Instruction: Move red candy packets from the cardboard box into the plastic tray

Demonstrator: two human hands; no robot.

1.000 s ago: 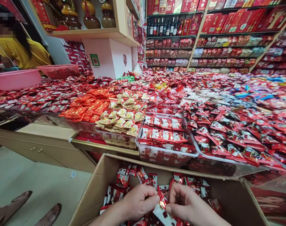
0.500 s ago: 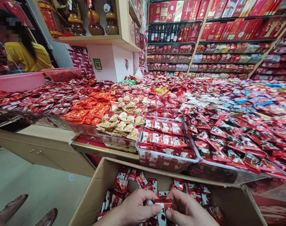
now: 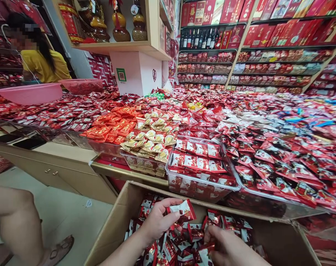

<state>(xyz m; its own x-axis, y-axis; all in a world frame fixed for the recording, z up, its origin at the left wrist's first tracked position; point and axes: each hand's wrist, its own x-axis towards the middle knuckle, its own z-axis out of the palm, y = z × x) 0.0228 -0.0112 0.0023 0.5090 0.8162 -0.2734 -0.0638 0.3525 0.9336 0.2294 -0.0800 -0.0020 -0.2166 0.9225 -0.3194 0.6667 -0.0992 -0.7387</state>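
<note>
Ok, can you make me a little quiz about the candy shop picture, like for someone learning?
1. True or false: the left hand holds a red and white candy packet above the cardboard box.
2. Where is the right hand? A) on the pink basin B) down among the packets in the box C) on a bottle shelf
3. Fill in: the clear tray just behind the box holds red and white ____.

Key: 1 true; 2 B; 3 packets.
</note>
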